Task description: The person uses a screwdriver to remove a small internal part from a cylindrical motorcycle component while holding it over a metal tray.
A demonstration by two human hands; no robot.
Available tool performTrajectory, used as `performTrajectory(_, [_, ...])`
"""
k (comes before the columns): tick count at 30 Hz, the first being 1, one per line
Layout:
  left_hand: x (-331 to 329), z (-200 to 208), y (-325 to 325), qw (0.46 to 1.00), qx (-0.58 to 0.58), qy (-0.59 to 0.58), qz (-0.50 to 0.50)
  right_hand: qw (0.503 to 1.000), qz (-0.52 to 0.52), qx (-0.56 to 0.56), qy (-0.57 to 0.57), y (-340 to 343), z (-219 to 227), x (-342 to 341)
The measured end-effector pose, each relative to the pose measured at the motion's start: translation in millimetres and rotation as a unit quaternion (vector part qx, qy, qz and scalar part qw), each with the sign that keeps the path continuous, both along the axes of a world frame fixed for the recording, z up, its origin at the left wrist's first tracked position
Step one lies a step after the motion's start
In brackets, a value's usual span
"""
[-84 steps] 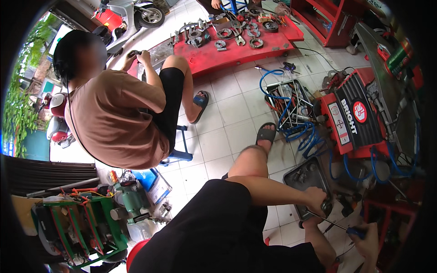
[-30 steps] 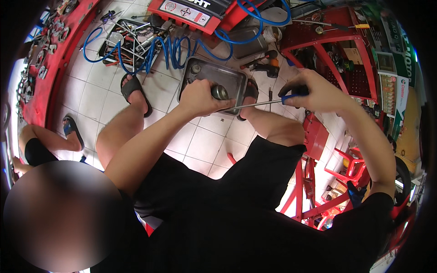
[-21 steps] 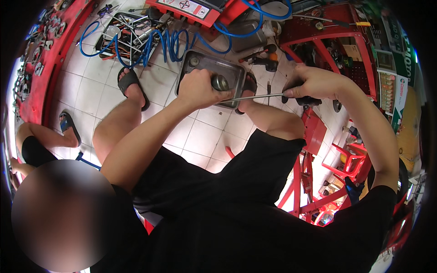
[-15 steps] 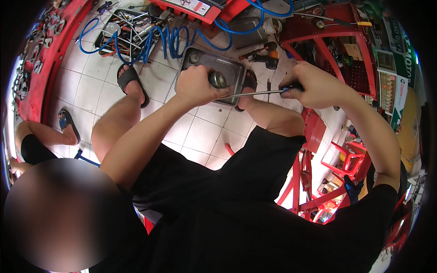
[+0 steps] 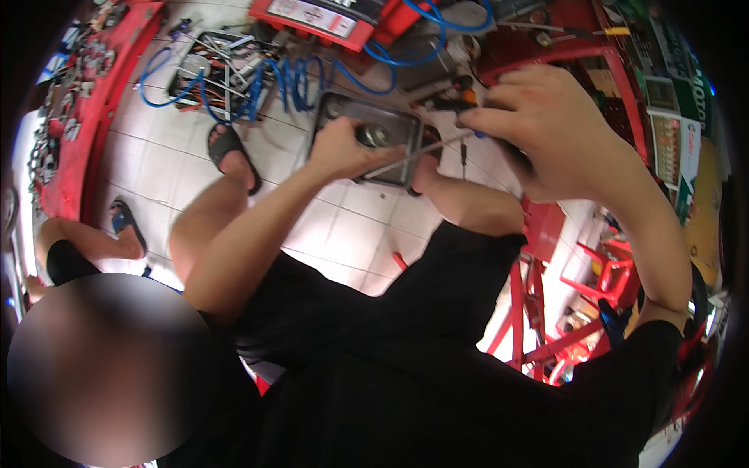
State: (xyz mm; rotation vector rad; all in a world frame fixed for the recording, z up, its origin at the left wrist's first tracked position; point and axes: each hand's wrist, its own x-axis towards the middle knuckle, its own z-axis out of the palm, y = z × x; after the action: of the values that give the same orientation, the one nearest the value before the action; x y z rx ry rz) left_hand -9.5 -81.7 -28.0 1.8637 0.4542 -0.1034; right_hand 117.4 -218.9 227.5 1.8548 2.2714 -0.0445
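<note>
My left hand (image 5: 341,150) is closed around a round metal part (image 5: 378,136) above a shallow grey tray (image 5: 407,117) on the floor. Gripped in my right hand (image 5: 542,129) is a screwdriver (image 5: 438,146) with a long thin metal shaft; only a bit of its blue handle shows past the fingers. The shaft slants down to the left, passing by my left thumb and the underside of the metal part. Whether the tip touches the part I cannot tell. Inside the tray lies another small round piece (image 5: 335,105), partly behind my left hand.
A tool tray (image 5: 181,97) full of hand tools stands far left, with a coiled blue hose (image 5: 292,86) beside it. A black-and-orange power tool (image 5: 452,100) lies right of the grey tray. Red workbenches (image 5: 94,117) flank the tiled floor. Another person's sandalled foot (image 5: 129,230) is at left.
My right hand has risen and turned, tilting the screwdriver so its handle end is higher. My left hand keeps its hold on the metal part. The whole view has shifted slightly.
</note>
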Motion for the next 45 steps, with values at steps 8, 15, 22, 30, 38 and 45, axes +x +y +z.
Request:
performTrajectory(8, [6.1,50.2,14.5,0.996,-0.042,-0.025,0.074,0.738,-0.357,0.24,0.52,9.8,-0.6,3.0])
performTrajectory(15, [5.0,34.7,32.7,0.99,-0.036,-0.028,0.137,0.678,-0.399,0.335,0.519,35.1,-117.8,-35.7])
performTrajectory(22, [7.9,26.3,30.1,0.98,-0.004,-0.031,0.196,0.745,-0.373,0.34,0.436,40.7,-140.5,-32.3])
performTrajectory(30, [13.7,-4.0,20.1,0.979,-0.092,-0.039,0.177,0.708,-0.369,0.312,0.515,30.5,-144.4,-22.2])
performTrajectory(38, [13.1,-0.5,14.2,0.966,-0.159,-0.097,0.177,0.711,-0.376,0.323,0.498,14.0,-171.4,-15.5])
performTrajectory(45, [19.0,-2.1,28.6,0.966,-0.142,-0.082,0.201,0.755,-0.338,0.3,0.474,25.0,-152.1,-8.7])
